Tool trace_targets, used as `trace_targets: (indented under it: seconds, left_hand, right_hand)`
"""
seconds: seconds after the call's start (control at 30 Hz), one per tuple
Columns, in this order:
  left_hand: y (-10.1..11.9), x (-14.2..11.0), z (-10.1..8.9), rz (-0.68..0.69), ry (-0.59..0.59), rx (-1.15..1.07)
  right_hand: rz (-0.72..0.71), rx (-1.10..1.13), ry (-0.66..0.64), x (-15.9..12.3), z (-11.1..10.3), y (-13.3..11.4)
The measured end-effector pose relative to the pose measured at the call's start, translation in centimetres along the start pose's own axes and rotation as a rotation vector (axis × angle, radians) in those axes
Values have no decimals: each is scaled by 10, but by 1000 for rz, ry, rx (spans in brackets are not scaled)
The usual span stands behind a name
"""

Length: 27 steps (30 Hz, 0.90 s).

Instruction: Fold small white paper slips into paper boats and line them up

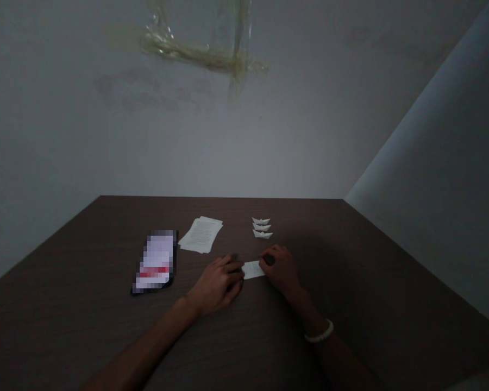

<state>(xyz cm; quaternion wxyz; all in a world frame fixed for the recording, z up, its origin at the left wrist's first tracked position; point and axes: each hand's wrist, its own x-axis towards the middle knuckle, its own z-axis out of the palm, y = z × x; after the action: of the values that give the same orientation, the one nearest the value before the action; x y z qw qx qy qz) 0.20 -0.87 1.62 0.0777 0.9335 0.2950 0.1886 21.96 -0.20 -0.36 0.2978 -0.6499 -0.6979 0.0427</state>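
Observation:
A small folded strip of printed paper [252, 270] lies on the table between my two hands. My left hand [218, 283] holds its left end, with fingers bent and the fingertips out of clear sight. At the other end, my right hand [282, 271] is closed on the paper, thumb and forefinger curled together. Just beyond the hands, three small folded paper boats [262, 228] stand in a short column. To the left of them is a loose stack of printed paper sheets [202, 234].
A phone [155, 262] with a blurred-out screen lies left of the paper stack. The dark wooden table [106, 233] meets a pale wall [212, 146] at its far edge. Another wall surface slants along the right side.

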Motion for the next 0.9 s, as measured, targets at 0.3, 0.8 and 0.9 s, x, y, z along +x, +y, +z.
trace_targets:
  seconds: [0.3,0.8,0.9]
  left_hand:
    - [0,0,-1,-35,15,31]
    - [-6,-1,7,-165,97,145]
    - [-4,-1,7,-171,91,163]
  right_hand:
    - [-227,111,-82,-2,-3,-4]
    - [-462,220,-186,-9,-7,-14]
    - [-464,192,-174,-9,-8,-14]
